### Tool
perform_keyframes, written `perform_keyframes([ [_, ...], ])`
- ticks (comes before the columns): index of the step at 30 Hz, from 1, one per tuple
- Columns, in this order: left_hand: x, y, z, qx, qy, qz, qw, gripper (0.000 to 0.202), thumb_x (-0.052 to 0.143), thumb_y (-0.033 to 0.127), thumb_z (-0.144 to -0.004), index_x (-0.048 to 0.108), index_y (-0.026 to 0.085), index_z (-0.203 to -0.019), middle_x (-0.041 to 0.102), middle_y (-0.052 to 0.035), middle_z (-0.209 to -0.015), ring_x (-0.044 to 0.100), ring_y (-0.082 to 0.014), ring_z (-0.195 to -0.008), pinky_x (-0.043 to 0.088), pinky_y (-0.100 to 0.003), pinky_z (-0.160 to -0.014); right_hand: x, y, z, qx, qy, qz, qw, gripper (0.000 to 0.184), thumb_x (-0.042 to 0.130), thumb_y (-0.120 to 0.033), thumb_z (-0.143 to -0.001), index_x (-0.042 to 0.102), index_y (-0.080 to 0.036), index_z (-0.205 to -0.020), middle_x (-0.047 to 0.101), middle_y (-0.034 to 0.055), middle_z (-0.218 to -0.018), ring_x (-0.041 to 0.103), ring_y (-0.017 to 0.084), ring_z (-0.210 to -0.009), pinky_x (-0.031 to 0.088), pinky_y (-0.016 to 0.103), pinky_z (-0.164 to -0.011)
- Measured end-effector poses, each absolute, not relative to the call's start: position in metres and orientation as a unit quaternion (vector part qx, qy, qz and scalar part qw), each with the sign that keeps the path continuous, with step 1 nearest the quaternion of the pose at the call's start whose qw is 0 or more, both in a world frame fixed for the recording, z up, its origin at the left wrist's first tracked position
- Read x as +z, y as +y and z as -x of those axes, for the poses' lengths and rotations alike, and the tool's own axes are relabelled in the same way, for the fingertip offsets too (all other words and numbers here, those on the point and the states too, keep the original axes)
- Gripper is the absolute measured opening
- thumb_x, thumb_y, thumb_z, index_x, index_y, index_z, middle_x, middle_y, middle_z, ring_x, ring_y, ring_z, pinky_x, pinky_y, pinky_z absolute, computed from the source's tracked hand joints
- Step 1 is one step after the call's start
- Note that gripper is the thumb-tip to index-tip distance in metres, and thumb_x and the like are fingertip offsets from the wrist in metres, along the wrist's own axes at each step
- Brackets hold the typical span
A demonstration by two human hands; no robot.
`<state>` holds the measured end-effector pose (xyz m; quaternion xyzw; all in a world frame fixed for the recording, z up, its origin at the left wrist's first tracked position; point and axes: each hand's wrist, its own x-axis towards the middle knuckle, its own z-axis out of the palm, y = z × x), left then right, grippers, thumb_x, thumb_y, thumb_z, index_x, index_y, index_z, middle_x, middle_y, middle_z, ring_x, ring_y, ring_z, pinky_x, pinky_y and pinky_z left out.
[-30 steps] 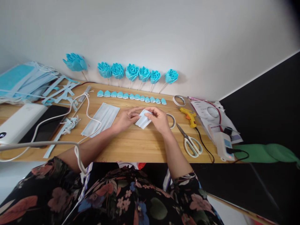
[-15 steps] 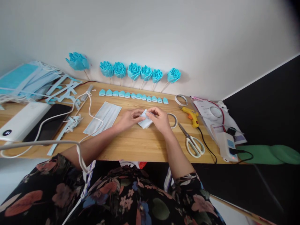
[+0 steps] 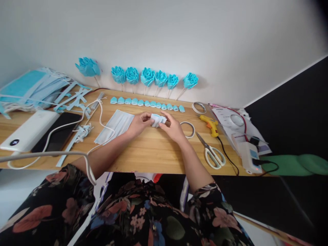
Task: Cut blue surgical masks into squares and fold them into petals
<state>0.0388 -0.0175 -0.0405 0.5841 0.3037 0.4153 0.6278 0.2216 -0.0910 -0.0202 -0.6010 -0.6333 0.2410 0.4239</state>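
Between my hands, just above the wooden table, is a small folded piece of pale blue mask fabric [image 3: 157,121]. My left hand [image 3: 139,125] pinches its left side between thumb and fingers. My right hand [image 3: 173,127] has its thumb and forefinger curved round the right edge of the piece. A flat pale mask sheet [image 3: 115,126] lies beside my left forearm. Behind my hands runs a row of small folded blue petals [image 3: 147,103]. A roll of tape [image 3: 189,130] rests close to my right hand, with white-handled scissors [image 3: 214,157] farther right.
Blue fabric flowers on sticks [image 3: 148,77] lean along the wall. A yellow glue gun [image 3: 210,125], a second tape roll [image 3: 199,108] and a power strip [image 3: 248,157] stand right. Left are stacked masks [image 3: 25,85], a white power bank [image 3: 30,130], a dark phone [image 3: 56,131] and a cable [image 3: 100,114].
The fabric piece has been turned and folded smaller, and it sits slightly higher. My right hand's fingers have moved from on top of it to its right edge. The view has shifted slightly.
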Motion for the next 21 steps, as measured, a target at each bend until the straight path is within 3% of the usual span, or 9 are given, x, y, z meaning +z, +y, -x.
perform_keyframes([
  [4,-0.048,-0.012,-0.038,0.386,0.336,-0.674,0.533,0.033,0.076,0.034,-0.070,0.068,0.017,-0.097,0.074,-0.0055,-0.098,0.068,-0.0216,-0.091,0.052,-0.034,-0.085,-0.035,-0.083,-0.223,0.258,-0.631,0.604,0.413,0.058,0.063,-0.019,-0.080,0.059,-0.025,-0.138,0.070,0.0069,-0.125,0.068,0.023,-0.105,0.052,0.042,-0.100],
  [8,-0.045,-0.013,-0.037,0.365,0.343,-0.728,0.469,0.027,0.070,0.037,-0.076,0.069,0.018,-0.096,0.073,-0.0047,-0.098,0.067,-0.0206,-0.089,0.050,-0.032,-0.083,-0.029,-0.086,-0.220,0.258,-0.636,0.591,0.423,0.064,0.063,-0.018,-0.079,0.056,-0.026,-0.142,0.070,0.0060,-0.123,0.068,0.022,-0.106,0.051,0.040,-0.101],
  [16,-0.042,-0.015,-0.037,0.362,0.382,-0.727,0.441,0.022,0.066,0.040,-0.078,0.065,0.018,-0.080,0.060,0.0027,-0.070,0.054,-0.0148,-0.067,0.040,-0.026,-0.063,-0.020,-0.093,-0.215,0.287,-0.636,0.584,0.415,0.076,0.071,-0.035,-0.080,0.046,-0.026,-0.151,0.069,0.0083,-0.124,0.067,0.025,-0.108,0.053,0.040,-0.097],
  [21,-0.043,-0.014,-0.039,0.361,0.365,-0.737,0.440,0.021,0.065,0.039,-0.077,0.058,0.019,-0.076,0.058,0.0032,-0.067,0.054,-0.0142,-0.064,0.040,-0.026,-0.061,-0.025,-0.085,-0.218,0.189,-0.646,0.610,0.418,0.062,0.067,-0.024,-0.079,0.059,-0.027,-0.141,0.074,0.0046,-0.109,0.068,0.023,-0.094,0.053,0.039,-0.093],
])
